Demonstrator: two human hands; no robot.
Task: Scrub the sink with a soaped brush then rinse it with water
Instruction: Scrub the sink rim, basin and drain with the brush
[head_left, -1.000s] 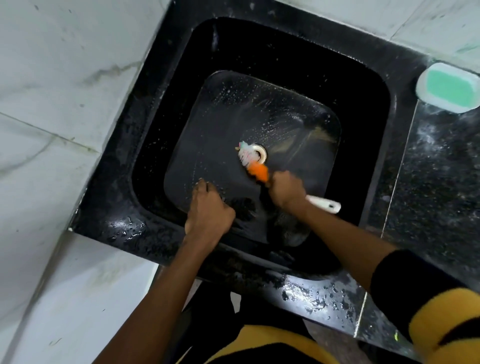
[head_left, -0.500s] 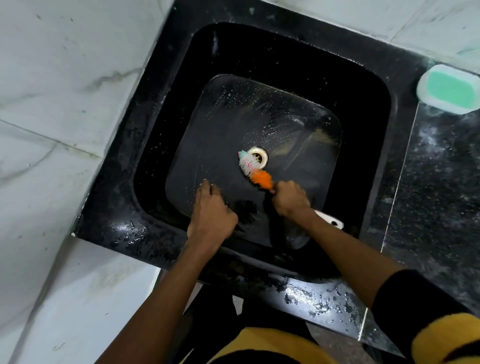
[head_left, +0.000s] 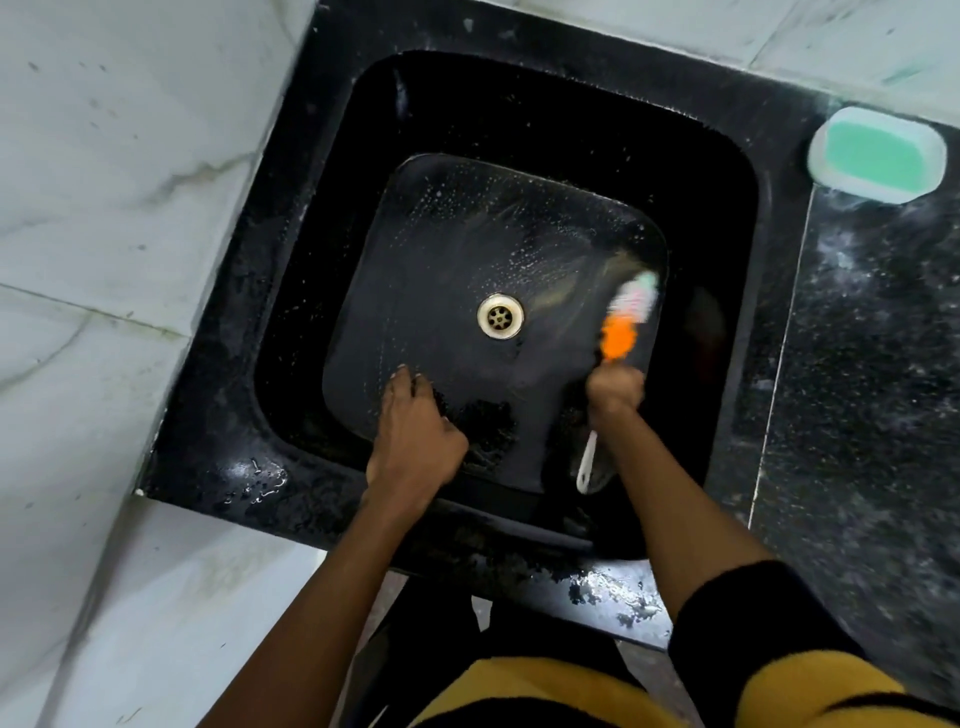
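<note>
Brush (head_left: 621, 325) head has swung from beside the drain (head_left: 500, 316) over to the basin floor's right edge; left hand hasn't shifted. Right hand (head_left: 614, 389) is clamped round the handle just below the orange part, white tail sticking out toward the near wall. Bristles are blurred, on or just off the floor, can't tell which. Left hand (head_left: 415, 436) rests on the near-left floor of the sink (head_left: 291, 260), fingers loosely curled, holding nothing. Scrub step looks mid-way: suds on the far floor only, so work the near strip and walls too, and lift the left hand, which covers unscrubbed floor. Soap dish (head_left: 878, 153) sits on the surface (head_left: 872, 364), far right, well apart.
</note>
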